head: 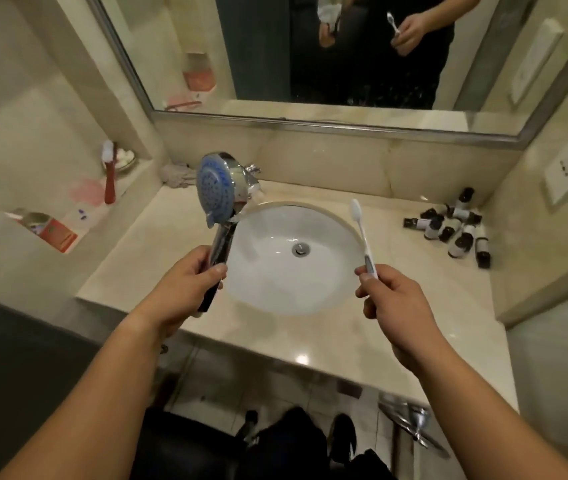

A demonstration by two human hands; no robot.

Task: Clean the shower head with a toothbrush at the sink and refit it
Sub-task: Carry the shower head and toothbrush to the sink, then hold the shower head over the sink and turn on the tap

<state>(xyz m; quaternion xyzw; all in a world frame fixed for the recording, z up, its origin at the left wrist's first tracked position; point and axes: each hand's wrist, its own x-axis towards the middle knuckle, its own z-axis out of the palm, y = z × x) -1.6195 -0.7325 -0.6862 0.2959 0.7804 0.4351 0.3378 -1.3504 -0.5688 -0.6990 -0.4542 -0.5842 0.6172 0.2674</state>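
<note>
Head view:
Shower head (216, 192): held upright over the sink's left rim, blue spray face toward the camera.
Left hand (185, 289): grip curled tight round the chrome handle.
Toothbrush (363, 233): upright, bristles up, above the sink's (275, 299) right edge.
Right hand (393, 299): grip pinching the toothbrush's lower end.
Desk (310, 344): small dark bottles (452, 230) clustered at the far right.

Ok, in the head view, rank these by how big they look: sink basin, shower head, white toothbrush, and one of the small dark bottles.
Largest to smallest as they look:
1. sink basin
2. shower head, with its handle
3. white toothbrush, nearly as long but far thinner
4. small dark bottle
The bottles lie farther from the camera, so their look may understate them.
</note>
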